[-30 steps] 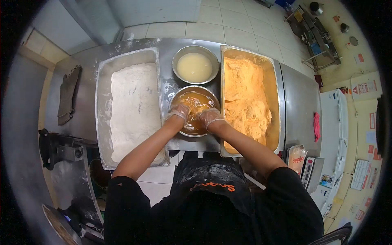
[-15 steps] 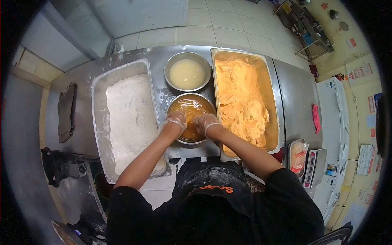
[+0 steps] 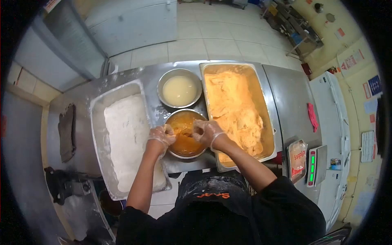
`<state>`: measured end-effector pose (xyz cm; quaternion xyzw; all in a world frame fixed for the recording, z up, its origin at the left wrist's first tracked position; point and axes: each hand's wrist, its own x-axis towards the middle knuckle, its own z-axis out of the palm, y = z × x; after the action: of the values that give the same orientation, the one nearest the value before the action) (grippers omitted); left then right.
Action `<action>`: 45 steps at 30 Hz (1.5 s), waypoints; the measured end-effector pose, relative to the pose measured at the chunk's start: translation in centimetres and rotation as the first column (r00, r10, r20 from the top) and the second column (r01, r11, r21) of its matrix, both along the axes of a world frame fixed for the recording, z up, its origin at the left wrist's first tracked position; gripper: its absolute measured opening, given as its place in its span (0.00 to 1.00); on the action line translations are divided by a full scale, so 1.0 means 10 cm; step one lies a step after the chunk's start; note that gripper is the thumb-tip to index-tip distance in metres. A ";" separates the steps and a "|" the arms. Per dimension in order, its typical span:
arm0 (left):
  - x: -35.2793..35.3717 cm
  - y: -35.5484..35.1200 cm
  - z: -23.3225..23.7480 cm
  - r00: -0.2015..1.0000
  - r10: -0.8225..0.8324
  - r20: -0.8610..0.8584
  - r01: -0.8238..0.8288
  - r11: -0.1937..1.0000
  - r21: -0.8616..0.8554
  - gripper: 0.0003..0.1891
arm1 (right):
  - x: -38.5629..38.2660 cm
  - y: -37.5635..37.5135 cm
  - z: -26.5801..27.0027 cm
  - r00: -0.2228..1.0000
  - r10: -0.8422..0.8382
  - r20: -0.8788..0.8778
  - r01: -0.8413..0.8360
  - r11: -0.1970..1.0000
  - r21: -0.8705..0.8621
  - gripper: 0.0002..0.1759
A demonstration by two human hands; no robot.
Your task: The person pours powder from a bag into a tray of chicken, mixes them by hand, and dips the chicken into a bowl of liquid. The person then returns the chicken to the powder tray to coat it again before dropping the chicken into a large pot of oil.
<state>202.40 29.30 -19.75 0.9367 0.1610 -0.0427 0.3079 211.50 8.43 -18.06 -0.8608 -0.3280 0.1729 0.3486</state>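
A round metal bowl (image 3: 203, 150) holds orange-brown liquid (image 3: 185, 143). My left hand (image 3: 162, 137), in a clear plastic glove, is over the bowl's left rim with its fingers pinched together. My right hand (image 3: 208, 133), gloved the same way, is over the bowl's right side with its fingers curled inward. Whatever sits between the fingertips of either hand is too small to make out. Both hands appear just above the liquid. Behind this bowl stands a second metal bowl (image 3: 159, 90) with pale yellowish liquid (image 3: 179, 90).
A metal tray (image 3: 98, 134) of white flour (image 3: 128, 134) lies on the left. To the right is a deep pan (image 3: 267, 118) of orange powder (image 3: 234, 106). Farther out are a dark cloth (image 3: 66, 132), a pink cloth (image 3: 312, 117), a plastic packet (image 3: 297, 159) and a scale (image 3: 317, 165).
Both hands have risen out of the orange liquid and moved slightly apart, toward opposite sides of the bowl. The camera view has tilted upward, and the scale's display now shows green.
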 end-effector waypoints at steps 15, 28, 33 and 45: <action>1.04 -0.75 0.77 0.967 -0.113 0.226 0.215 0.838 -0.502 0.10 | 1.18 -1.20 0.88 0.973 0.036 -0.228 0.023 0.968 0.250 0.05; 3.38 -1.66 -1.23 0.898 -0.404 -0.177 0.438 0.767 0.470 0.23 | 2.96 -2.12 -0.79 0.989 -0.042 -0.145 -0.052 0.806 -0.589 0.26; 3.27 -1.98 -1.56 0.816 -0.401 -0.416 0.575 0.640 0.510 0.32 | 2.23 -2.07 -1.16 0.893 0.290 -0.343 -0.449 0.569 -0.689 0.52; 2.63 -2.10 -1.26 0.828 -0.245 -0.504 0.466 0.800 0.378 0.26 | 2.26 -1.98 -1.20 0.984 0.178 -0.028 -0.147 0.704 -0.695 0.39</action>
<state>228.73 8.30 -32.30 0.9631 0.0467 -0.2651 0.0051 234.11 -11.37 -30.08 -0.8995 -0.3209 0.2955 -0.0227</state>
